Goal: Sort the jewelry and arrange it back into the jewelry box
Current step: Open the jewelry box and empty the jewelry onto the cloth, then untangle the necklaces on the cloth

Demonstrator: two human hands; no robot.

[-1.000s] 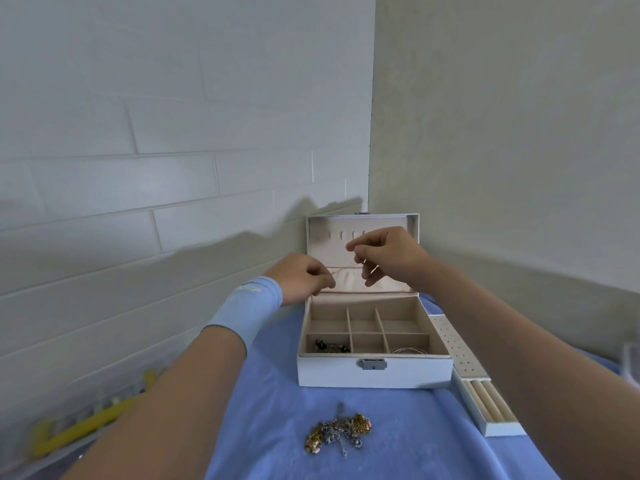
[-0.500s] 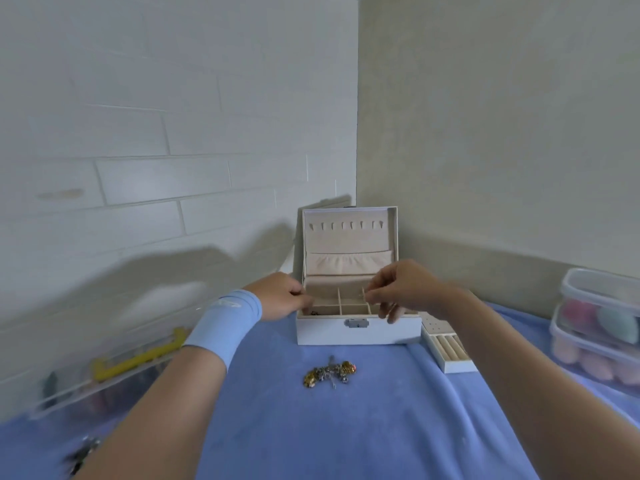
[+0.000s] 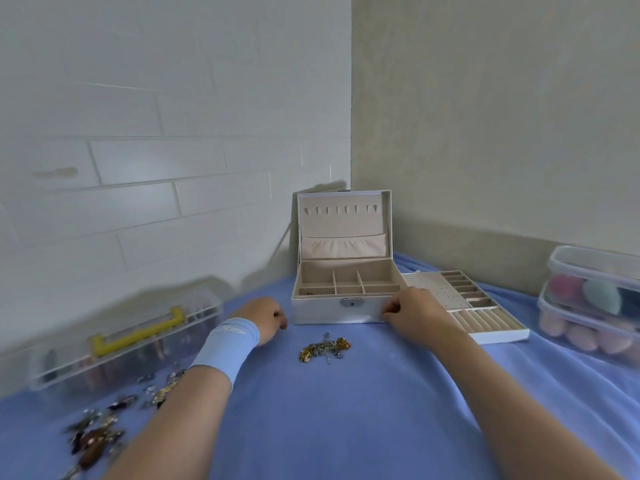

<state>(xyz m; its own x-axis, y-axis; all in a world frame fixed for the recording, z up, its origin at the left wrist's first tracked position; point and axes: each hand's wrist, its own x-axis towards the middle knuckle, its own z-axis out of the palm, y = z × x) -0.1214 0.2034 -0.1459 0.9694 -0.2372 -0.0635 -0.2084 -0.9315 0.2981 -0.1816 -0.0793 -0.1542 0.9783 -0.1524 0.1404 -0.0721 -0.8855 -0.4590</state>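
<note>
1. Sorting jewelry on a blue cloth [image 3: 363,427], a person holds both hands at the near wall of the open jewelry box [image 3: 322,311]. Its lid stands upright, and a small dark piece [image 3: 309,292] lies in the near-left compartment.
2. The left hand [image 3: 265,318] rests curled on the cloth just left of the box. The right hand [image 3: 412,310] touches the box's near-right corner, fingers bent. Whether either grip has hold of anything cannot be told.
3. A tangled heap of chains [image 3: 325,349] lies just near of the box, between the hands. More scattered pieces [image 3: 97,434] lie at near left.
4. The sorting appears to be at an early stage. The next move likely calls for a fine pinch to tease one piece from the tangle and carry it to a compartment.
</note>
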